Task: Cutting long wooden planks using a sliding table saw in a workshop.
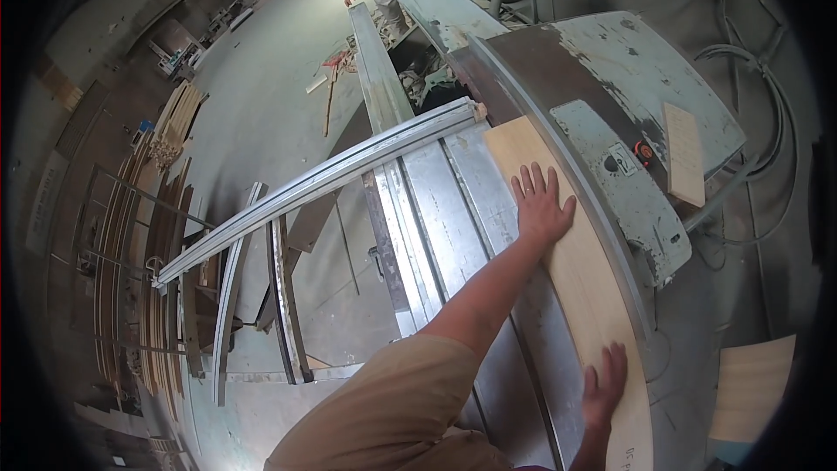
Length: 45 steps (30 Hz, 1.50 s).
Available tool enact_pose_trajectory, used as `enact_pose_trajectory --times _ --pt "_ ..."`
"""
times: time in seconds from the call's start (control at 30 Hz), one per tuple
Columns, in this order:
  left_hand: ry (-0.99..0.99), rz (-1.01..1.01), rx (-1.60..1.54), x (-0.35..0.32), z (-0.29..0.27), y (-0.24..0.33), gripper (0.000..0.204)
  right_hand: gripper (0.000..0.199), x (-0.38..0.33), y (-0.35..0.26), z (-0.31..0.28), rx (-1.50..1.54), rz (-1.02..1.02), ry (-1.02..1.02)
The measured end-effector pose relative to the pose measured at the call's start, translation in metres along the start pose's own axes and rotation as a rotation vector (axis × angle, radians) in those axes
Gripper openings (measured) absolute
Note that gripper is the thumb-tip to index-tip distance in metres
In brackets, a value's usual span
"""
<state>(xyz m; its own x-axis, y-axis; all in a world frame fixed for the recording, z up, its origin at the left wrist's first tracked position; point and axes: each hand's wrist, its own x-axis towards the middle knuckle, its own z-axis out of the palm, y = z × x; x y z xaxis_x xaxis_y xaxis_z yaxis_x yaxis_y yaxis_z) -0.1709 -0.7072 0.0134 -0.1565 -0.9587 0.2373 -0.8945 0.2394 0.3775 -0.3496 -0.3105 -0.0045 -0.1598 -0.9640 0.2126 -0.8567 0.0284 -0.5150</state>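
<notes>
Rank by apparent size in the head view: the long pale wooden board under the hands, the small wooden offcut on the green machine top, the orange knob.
1. Long pale wooden board
2. Small wooden offcut
3. Orange knob

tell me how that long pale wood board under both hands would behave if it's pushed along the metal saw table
The long pale board lies flat under the left hand and right hand, so it probably stays stiff rather than sagging. The smooth metal table likely lets it slide easily. Being long and narrow, it may swing off line unless kept against the fence.
</notes>
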Motion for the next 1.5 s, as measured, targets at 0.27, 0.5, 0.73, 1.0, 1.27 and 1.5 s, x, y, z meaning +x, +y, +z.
enact_pose_trajectory --times 0.27,0.5,0.73,1.0,1.27,1.5 --pt "0.000 -0.001 -0.008 -0.011 0.002 0.012 0.089 0.088 -0.157 0.120 -0.129 -0.174 0.560 -0.224" --pt "-0.020 -0.002 -0.016 -0.014 0.007 0.011 0.090 0.050 -0.143 0.180 -0.117 0.354 0.748 -0.295" --pt "-0.026 -0.009 0.011 -0.010 0.002 0.013 0.089 0.047 -0.144 0.198 -0.108 0.189 0.723 -0.288" --pt "0.007 -0.006 -0.026 -0.034 0.011 0.007 0.089 0.048 -0.155 0.148 -0.135 -0.113 0.670 -0.238" --pt "0.064 -0.329 -0.860 -0.049 -0.038 -0.011 0.124 0.059 -0.185 0.034 -0.151 -0.166 0.680 -0.096" --pt "0.141 -0.489 -1.192 -0.093 -0.068 -0.041 0.092 0.063 -0.274 -0.004 -0.101 -0.424 0.519 -0.096"
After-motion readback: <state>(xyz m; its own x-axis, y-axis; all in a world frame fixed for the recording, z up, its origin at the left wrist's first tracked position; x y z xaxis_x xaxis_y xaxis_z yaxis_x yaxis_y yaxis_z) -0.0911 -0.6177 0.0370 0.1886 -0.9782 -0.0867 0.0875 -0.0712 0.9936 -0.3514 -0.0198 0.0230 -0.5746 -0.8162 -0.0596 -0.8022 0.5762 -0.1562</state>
